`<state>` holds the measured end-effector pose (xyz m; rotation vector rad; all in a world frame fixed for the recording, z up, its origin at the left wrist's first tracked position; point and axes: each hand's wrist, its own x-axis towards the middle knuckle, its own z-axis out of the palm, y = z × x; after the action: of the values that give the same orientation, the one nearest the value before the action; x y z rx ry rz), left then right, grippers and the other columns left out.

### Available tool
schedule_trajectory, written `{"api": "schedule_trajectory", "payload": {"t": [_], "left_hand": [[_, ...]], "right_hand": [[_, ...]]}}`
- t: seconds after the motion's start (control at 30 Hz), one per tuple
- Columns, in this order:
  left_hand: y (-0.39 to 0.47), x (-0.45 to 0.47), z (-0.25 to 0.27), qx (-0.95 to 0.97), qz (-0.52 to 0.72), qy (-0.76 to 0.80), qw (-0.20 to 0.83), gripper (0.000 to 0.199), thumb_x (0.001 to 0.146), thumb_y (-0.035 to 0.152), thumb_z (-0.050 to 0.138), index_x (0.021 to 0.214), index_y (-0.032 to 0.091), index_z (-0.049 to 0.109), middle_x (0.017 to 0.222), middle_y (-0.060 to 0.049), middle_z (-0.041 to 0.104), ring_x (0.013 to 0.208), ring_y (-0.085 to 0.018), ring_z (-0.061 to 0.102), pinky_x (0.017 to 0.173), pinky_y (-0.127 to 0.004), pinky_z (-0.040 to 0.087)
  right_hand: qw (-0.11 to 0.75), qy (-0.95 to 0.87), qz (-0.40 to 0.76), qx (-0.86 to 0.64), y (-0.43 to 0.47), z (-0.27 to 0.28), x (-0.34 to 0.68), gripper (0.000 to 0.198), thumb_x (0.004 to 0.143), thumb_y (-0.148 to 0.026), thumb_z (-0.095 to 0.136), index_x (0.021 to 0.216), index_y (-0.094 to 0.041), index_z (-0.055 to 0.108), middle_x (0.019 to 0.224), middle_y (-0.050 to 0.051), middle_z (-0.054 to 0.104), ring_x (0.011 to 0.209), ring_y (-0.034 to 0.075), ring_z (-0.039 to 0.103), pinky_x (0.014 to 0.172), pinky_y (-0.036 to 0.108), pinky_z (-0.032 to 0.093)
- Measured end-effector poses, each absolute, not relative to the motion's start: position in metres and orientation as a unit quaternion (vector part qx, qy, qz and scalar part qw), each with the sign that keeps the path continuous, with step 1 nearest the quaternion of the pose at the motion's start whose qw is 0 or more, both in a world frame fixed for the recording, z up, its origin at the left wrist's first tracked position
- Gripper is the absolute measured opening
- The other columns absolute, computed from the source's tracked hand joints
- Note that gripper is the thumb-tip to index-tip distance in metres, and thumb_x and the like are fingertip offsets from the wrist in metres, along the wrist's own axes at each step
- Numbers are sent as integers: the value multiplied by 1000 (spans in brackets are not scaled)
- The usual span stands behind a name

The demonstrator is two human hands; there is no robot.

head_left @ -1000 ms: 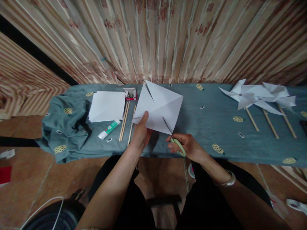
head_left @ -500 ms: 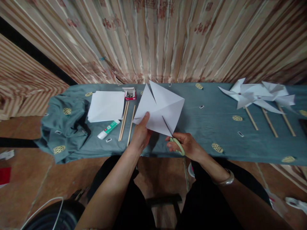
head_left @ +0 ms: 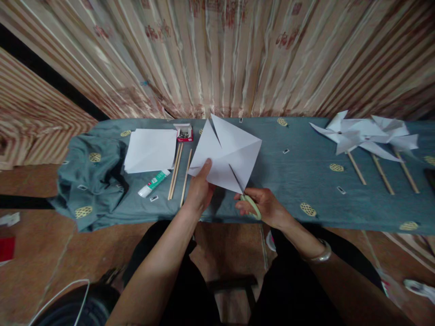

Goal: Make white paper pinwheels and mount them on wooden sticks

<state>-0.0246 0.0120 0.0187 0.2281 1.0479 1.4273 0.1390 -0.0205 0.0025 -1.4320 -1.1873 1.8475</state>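
Note:
A square of white paper [head_left: 234,149] with crease lines is held above the table, slit inward from its top corner. My left hand [head_left: 201,184] pinches its lower left edge, thumb on top and fingers beneath. In my right hand [head_left: 263,204] is a pair of scissors [head_left: 252,206] with pale green handles. Their blade lies over the paper at its lower corner, pointing toward the middle. Whether the blades are fully closed is hard to see. The fingers of my right hand wrap around the handles.
Left on the cloth-covered table [head_left: 285,176] are a stack of white paper [head_left: 151,151], a glue tube [head_left: 154,183], several wooden sticks [head_left: 176,172] and a small red box [head_left: 185,132] of metal pieces. Paper pinwheels [head_left: 365,133] on sticks lie at right. A pleated curtain [head_left: 231,59] hangs behind.
Almost nothing differs. Both hands, the paper and the scissors keep nearly the same position, with only a tiny shift of the scissors.

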Motion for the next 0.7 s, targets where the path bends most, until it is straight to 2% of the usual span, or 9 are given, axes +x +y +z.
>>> {"api": "schedule_trajectory", "payload": {"t": [0.23,0.47,0.7], "left_hand": [[11,-25,16,110,616,452,636,23,91,19,62,113,15,69,103,-5,76,87,-14,71,83,-23,56],[11,-25,15,106,619,452,633,31,87,20,69,117,17,67,106,-5,76,93,-16,71,89,-26,55],[11,-24,16,101,624,448,632,31,87,18,69,118,17,67,103,-5,76,93,-16,72,91,-27,55]], "right_hand": [[267,-431,684,-525,-21,-4,139,51,47,-53,90,76,-15,72,55,-1,63,51,12,56,50,25,43],[269,-402,692,-537,-20,5,136,51,40,-50,92,70,-17,68,53,-3,62,50,12,55,50,26,43],[266,-431,682,-528,-20,2,139,49,46,-52,89,72,-15,69,54,-1,62,51,12,55,48,25,39]]}}
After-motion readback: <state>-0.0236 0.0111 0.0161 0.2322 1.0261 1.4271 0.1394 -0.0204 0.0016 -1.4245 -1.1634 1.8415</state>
